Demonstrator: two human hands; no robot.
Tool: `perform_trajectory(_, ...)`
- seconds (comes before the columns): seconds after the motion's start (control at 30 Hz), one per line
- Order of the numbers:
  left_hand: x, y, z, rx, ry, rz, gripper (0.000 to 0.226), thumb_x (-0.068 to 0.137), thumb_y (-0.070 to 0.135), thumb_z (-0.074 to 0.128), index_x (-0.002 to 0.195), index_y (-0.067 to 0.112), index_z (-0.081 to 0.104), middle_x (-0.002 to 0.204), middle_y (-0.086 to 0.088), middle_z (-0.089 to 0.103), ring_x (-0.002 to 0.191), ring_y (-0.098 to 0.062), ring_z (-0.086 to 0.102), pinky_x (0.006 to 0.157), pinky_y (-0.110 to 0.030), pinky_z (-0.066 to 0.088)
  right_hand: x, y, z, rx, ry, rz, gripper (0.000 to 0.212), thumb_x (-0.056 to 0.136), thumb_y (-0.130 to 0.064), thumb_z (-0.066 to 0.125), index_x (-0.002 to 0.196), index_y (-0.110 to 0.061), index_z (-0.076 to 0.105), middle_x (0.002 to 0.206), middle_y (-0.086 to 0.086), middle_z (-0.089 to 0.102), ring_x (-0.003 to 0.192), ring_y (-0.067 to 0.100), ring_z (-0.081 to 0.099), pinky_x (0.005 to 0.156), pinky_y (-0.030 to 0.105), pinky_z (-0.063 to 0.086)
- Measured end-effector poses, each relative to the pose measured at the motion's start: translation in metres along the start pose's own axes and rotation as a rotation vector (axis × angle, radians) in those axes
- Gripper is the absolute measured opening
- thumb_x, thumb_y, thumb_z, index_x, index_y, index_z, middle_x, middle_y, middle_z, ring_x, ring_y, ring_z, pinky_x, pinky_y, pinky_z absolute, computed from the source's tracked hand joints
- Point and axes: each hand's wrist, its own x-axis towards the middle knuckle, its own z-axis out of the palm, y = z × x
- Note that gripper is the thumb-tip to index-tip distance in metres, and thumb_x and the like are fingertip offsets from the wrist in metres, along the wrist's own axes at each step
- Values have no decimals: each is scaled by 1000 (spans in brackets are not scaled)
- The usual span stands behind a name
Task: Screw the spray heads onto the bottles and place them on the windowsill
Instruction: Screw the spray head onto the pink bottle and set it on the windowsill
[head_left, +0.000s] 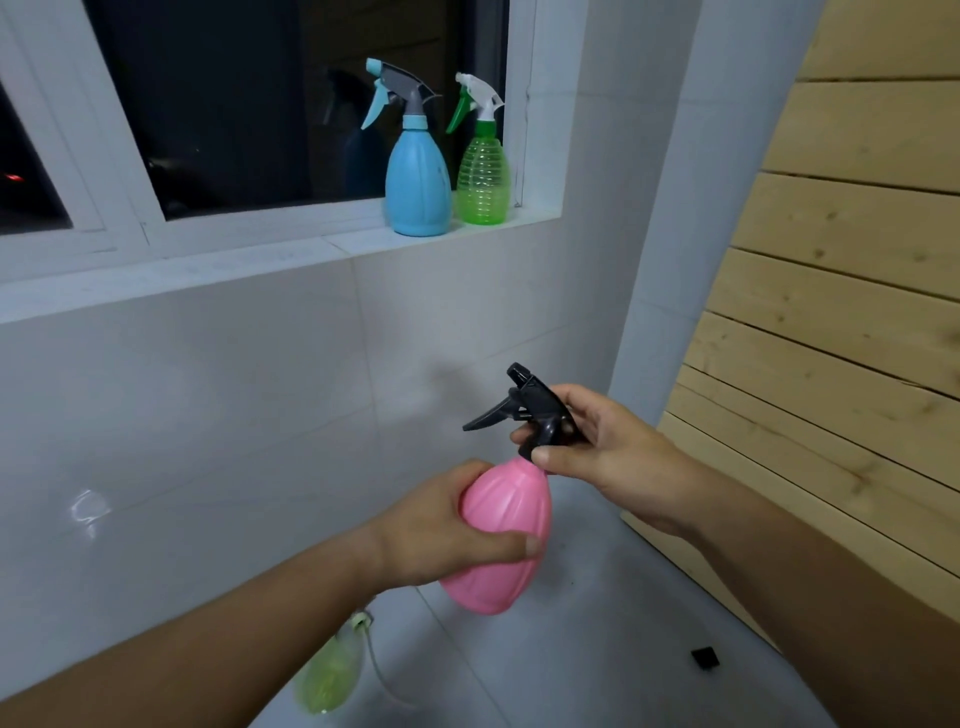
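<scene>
Both our bare forearms reach in from 6 o'clock, converging mid-frame. Our left hand (441, 525) is wrapped round something, palm at its 9 o'clock side, thumb laid across the front pointing to 3 o'clock. Our right hand (597, 447) sits higher, at 1 o'clock from the left, fingers curled, thumb and forefinger pinched toward 9 o'clock.

White tiled wall (218, 415), dark window (291, 104), pale wooden slats (841, 291).

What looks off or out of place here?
A yellow-green bottle lies on the floor, partly behind the left forearm, with no spray head on it that I can see. A small black piece sits loose on the floor tiles. The windowsill bottles stand upright.
</scene>
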Motion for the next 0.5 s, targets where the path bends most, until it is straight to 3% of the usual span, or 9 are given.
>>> perform_trajectory(0.17, -4, 0, -3, 25, -6, -20, 54, 70, 43, 93, 116, 39, 64, 109, 13, 74, 98, -5, 72, 82, -26, 64, -4, -4, 0, -136, -69, -2, 41, 89, 9, 61, 125, -9, 53, 113, 11, 70, 109, 18, 68, 98, 29, 53)
perform_trajectory(0.33, -5, 0, -4, -1, -5, -35, 56, 69, 42, 94, 116, 38, 66, 110, 10, 75, 101, -10, 74, 88, -34, 65, -5, -7, 3, -160, -73, -9, 41, 89, 10, 60, 125, -7, 53, 117, 19, 67, 112, 24, 65, 100, 31, 51)
perform_trajectory(0.5, -5, 2, -4, -53, -44, -69, 56, 68, 42, 94, 117, 35, 69, 112, 5, 77, 104, -16, 75, 93, -43, 64, -6, -6, 1, -148, -79, -11, 43, 89, 12, 59, 128, -5, 52, 117, 21, 67, 104, 14, 64, 96, 25, 51)
